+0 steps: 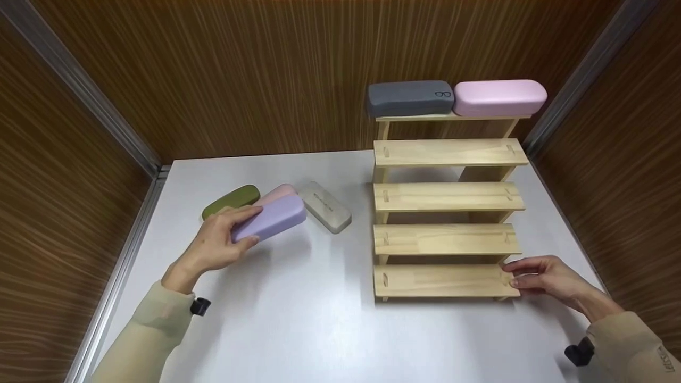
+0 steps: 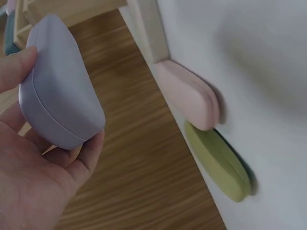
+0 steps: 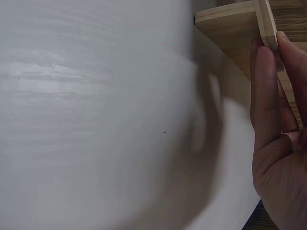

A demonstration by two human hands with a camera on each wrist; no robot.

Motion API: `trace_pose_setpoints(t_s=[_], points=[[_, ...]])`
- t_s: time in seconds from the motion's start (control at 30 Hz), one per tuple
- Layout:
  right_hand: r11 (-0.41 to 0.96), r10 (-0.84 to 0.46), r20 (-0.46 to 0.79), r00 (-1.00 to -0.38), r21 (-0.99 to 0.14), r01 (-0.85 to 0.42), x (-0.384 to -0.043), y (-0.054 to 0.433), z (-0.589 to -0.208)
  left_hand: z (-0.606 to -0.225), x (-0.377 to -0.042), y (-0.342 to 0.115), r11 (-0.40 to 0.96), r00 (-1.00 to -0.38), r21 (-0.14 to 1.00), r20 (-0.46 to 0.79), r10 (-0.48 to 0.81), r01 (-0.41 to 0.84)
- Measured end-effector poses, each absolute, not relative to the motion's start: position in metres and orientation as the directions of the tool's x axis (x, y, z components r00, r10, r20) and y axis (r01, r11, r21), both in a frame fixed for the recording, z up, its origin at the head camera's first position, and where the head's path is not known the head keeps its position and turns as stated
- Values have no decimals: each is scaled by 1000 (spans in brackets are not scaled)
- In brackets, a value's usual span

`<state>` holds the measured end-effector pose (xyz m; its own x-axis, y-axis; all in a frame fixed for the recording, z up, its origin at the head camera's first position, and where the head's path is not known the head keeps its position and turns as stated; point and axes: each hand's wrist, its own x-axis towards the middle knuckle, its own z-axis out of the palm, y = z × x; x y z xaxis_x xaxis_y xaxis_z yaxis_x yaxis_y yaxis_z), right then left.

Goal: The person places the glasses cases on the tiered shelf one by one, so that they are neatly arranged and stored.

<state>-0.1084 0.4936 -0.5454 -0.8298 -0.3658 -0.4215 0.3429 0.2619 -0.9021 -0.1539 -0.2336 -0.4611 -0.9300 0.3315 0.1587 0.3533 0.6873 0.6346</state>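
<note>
Head view: my left hand (image 1: 213, 242) grips the purple case (image 1: 274, 215), left of the wooden rack (image 1: 449, 197), long axis pointing right and away; left wrist: case clear of the counter (image 2: 280, 120); right wrist: my right hand (image 3: 278, 163) pinches the rack's end.

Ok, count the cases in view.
6: a dark grey case and a glossy pink case on the top shelf; a purple case in the left hand; a green case, pale pink case and whitish case on the table.
</note>
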Motion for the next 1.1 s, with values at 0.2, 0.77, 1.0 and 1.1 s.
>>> trace_pose_setpoints(t_s=[0.2,0.77,1.0,1.1], points=[[245,-377,-410,-830,-909,337,-108,493,-546,-438,-163,-206,647,-899,637,189,394,418],[236,-380,-406,-831,-911,337,-108,492,-543,-384,-204,-125,523,-750,572,282,598,632],[222,-383,-399,-833,-915,336,-108,493,-546,-369,-219,-90,491,-722,574,282,632,655],[238,-371,-413,-832,-908,344,-108,492,-545,-367,-225,-73,471,-701,566,298,648,676]])
